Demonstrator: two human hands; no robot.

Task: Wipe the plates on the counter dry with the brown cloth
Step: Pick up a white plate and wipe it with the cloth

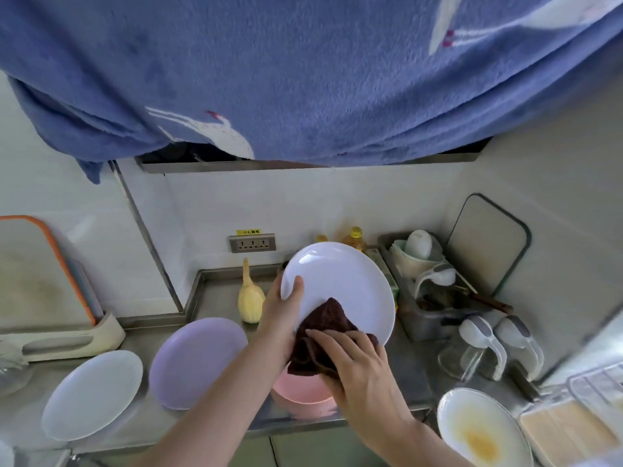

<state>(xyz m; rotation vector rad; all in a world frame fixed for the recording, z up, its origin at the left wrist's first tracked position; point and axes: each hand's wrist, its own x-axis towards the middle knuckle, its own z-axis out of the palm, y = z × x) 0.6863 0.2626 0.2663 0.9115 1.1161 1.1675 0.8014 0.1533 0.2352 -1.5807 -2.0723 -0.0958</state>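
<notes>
White plate held up and wiped with the brown cloth.

At centre frame the left hand (285,313) gripped the white plate (340,288) by its left rim, thumb on its face, tilting it above the surface (215,294). The right hand (357,362) was closed on the brown cloth (323,335), pressing it to the plate's lower part. A lilac plate (197,362) and a pale blue plate (92,394) lay lower left, a pink bowl (300,396) beneath the hands.

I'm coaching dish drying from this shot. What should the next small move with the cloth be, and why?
Probably sweep the brown cloth up across the white plate: the right hand presses it only at the lower edge, while the left hand holds the plate tilted, its upper face uncovered.
</notes>
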